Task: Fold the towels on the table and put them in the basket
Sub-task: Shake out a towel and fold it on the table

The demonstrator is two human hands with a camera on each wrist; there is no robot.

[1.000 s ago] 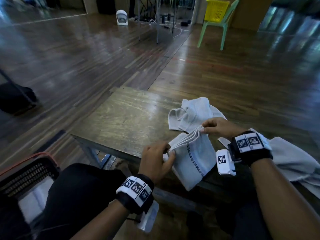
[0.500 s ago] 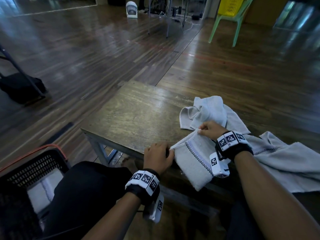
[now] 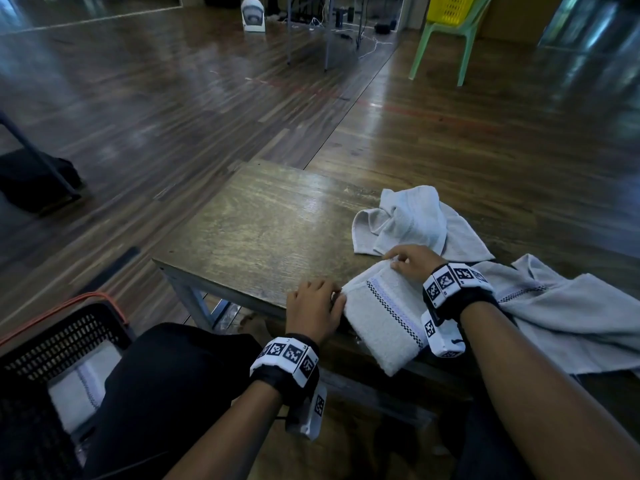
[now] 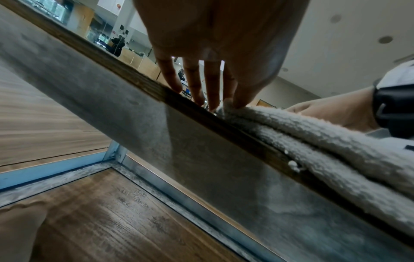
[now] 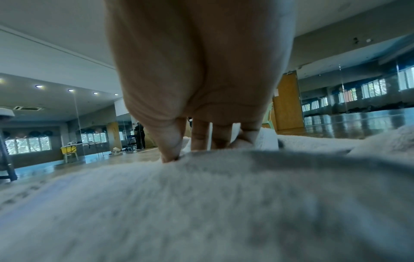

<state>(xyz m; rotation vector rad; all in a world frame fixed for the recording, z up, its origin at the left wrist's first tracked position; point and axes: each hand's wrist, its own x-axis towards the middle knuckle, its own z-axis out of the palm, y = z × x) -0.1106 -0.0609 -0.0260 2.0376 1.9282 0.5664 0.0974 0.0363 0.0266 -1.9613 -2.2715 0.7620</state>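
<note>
No brand or readable writing shows anywhere; the only printed marks are black-and-white square codes on the bands at both wrists. Four towels can be counted. The folded towel [image 3: 382, 325], white with a checked stripe, lies at the near edge of the wooden counter [image 3: 263, 237] at about 5 o'clock of its top, its near end hanging over the edge. The left hand [image 3: 315, 306] rests at that towel's left corner; in the left wrist view its fingers [image 4: 237, 92] reach nearly straight down, the tips touching the counter edge and the towel's corner, and whether they pinch the cloth cannot be told. The right hand [image 3: 412, 261] rests on the towel's far right corner, fingers [image 5: 199, 136] lowered onto the pile with the thumb tip dug into the nap; a true pinch cannot be told here either. A crumpled towel [image 3: 412, 220] lies just beyond the right hand at 1 o'clock, touching the folded one's far edge as far as the head view shows. A spread towel [image 3: 571, 317] with the same checked stripe lies at 3 o'clock, partly hidden behind the right forearm. One black basket [image 3: 65, 334] with an orange rim stands on the floor at 8 o'clock, below the counter, and holds the fourth towel [image 3: 79, 382], folded; the person's dark-clad knee covers part of it. Across the wooden floor, at 12 to 1 o'clock, stand a green plastic chair [image 3: 446, 36] carrying a yellow basket [image 3: 450, 6] and a small white fan [image 3: 253, 15].
</note>
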